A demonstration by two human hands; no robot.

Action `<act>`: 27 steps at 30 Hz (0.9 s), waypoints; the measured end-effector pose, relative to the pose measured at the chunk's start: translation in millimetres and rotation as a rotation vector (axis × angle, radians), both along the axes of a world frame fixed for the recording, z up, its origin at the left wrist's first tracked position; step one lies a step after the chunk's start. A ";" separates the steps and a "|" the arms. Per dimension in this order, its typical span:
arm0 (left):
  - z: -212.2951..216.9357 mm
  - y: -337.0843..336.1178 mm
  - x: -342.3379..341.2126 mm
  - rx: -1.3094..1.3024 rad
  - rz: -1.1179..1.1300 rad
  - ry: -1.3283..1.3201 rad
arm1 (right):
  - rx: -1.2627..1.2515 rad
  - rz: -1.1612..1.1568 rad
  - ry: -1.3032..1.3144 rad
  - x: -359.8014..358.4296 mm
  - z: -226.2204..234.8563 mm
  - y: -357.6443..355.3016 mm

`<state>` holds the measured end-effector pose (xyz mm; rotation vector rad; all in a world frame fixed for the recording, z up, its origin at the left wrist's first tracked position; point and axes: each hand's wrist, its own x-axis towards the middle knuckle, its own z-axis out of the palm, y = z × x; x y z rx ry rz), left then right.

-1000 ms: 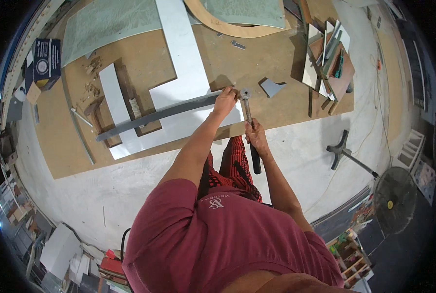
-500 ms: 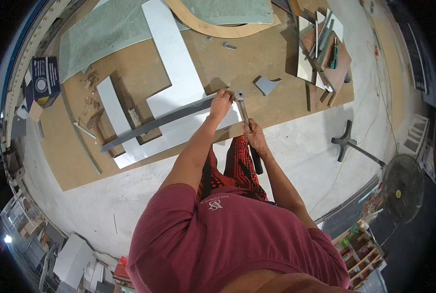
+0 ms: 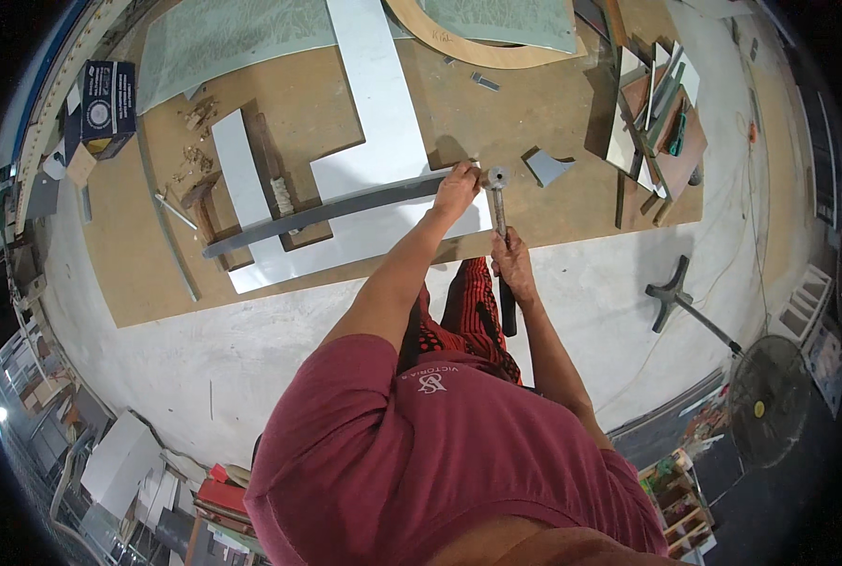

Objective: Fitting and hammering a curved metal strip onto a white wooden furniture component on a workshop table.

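Observation:
My left hand (image 3: pixel 459 191) is closed round the right end of a long, curved dark grey strip (image 3: pixel 336 209). The strip lies across a white L-shaped board (image 3: pixel 376 160) and a narrower white piece (image 3: pixel 235 170). In my right hand (image 3: pixel 513 264) is a hammer (image 3: pixel 498 209), gripped partway along its shaft, its black handle end pointing back toward me. The hammer's head is close beside my left fingers at the strip's end; whether it touches the strip, I cannot tell. A whitish brush-like thing (image 3: pixel 281 196) lies between the white pieces.
Everything rests on a brown worktable (image 3: pixel 478 123). Green sheets (image 3: pixel 242 57) and a curved wooden piece (image 3: pixel 468 47) lie at the far side. A grey offcut (image 3: pixel 547 168) is right of the hammer, with piled scraps (image 3: pixel 652 132) beyond. A pedestal fan (image 3: pixel 768 401) stands at right.
The whole view has shifted, so the table and things sit further right and higher. Both hands keep their hold on the strip and the hammer, with little visible movement against the board.

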<state>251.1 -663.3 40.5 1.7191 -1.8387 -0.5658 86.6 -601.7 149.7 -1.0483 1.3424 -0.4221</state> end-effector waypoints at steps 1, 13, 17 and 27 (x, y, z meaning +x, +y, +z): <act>0.1 -0.4 0.7 0.005 0.007 0.012 | 0.009 -0.017 -0.024 3.1 0.2 0.6; 20.3 -4.1 1.1 0.110 -0.007 0.064 | 0.093 -0.001 0.144 -57.3 33.6 10.5; 43.3 -17.9 -3.6 0.349 0.038 0.166 | 0.073 0.123 0.337 -118.0 26.5 36.8; 7.7 -139.1 -97.1 0.436 0.245 0.436 | 0.231 -0.002 0.426 -208.5 43.7 57.7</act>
